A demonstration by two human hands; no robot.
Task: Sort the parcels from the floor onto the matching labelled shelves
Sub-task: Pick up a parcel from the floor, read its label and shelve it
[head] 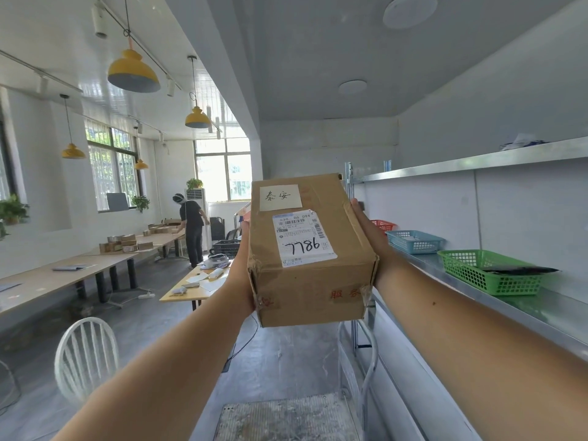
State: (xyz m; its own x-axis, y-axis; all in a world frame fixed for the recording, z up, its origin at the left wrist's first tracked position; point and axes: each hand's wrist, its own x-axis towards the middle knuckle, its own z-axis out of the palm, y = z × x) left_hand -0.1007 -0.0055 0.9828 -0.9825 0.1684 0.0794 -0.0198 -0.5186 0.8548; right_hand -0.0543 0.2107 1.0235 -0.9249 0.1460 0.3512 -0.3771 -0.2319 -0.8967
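I hold a brown cardboard parcel (308,249) up in front of me at about shelf height. My left hand (243,265) grips its left side and my right hand (370,237) grips its right side. On its top are a handwritten paper note and a white shipping label marked 7786. The metal shelf (477,278) runs along the wall just to the right of the parcel.
On the shelf stand a green basket (491,272), a blue basket (413,241) and a red basket (383,225). An upper shelf (477,162) carries a bag. Below me is a stepladder platform (286,418). Left are long tables, a white chair (86,354) and a person standing far off.
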